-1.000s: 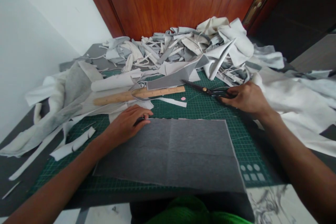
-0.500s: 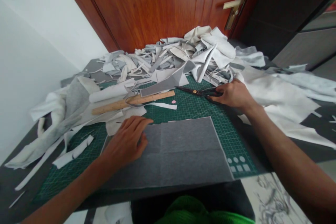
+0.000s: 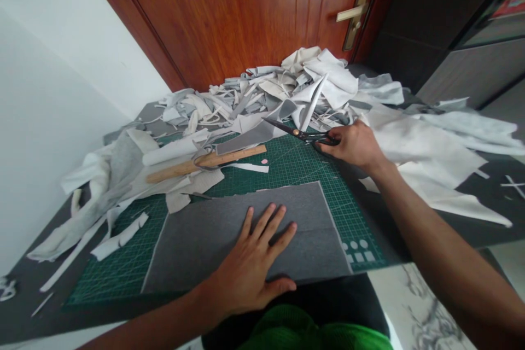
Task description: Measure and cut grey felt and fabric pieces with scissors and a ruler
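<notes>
A grey rectangular piece of fabric (image 3: 197,246) lies flat on the green cutting mat (image 3: 118,279). Across its near middle, my left hand (image 3: 256,262) rests palm down with its fingers spread. My right hand (image 3: 355,145) is closed around the handles of a pair of black scissors (image 3: 297,133), past the fabric's far right corner. The blades point left, over a grey fabric strip (image 3: 248,139). Left of the scissors lies a wooden ruler (image 3: 176,171), partly under a looped scrap.
A heap of grey and white fabric scraps (image 3: 262,90) is piled against the wooden door (image 3: 229,16). A white sheet of fabric (image 3: 418,136) lies to the right. More scraps (image 3: 118,238) cover the left side. A small pink disc (image 3: 264,161) sits on the mat.
My left hand has moved from the fabric's far left edge toward its near middle and flattened, fingers spread. The scissors stay in my right hand with blades lifted slightly. The view has shifted a little.
</notes>
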Tool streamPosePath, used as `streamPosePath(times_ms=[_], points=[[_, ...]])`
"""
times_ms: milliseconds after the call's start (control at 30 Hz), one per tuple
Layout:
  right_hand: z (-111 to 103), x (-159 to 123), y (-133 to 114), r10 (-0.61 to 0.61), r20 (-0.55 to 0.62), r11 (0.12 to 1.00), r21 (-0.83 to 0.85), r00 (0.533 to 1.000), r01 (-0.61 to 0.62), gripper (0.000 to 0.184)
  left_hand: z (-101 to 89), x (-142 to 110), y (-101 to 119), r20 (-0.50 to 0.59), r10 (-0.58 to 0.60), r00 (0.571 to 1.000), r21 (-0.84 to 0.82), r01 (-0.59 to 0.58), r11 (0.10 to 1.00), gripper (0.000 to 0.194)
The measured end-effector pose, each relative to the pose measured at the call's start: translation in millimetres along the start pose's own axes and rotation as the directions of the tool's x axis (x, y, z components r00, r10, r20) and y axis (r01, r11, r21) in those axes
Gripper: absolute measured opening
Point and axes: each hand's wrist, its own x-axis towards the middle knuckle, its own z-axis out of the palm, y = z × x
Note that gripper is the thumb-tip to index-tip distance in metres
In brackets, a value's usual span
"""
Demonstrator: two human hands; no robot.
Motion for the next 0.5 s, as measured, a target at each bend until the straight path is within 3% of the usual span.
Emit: streamPosePath(times_ms=[267,500], points=[[2.1,-1.0,1.8,-0.117,0.085,0.993,-0.014,0.99,0.118,0.037,-7.8,13.2,3.6,-0.007,0.013,1.0,-0.075,-0.014,0.997,0.08],[4.1,-0.5,6.4,0.011,0.069,1.0,-0.006,0.998,-0.01,0.041,-21.7,-24.5,-20.2,-0.001,0.082,0.997,-0.017,-0.082,0.996,0.083]])
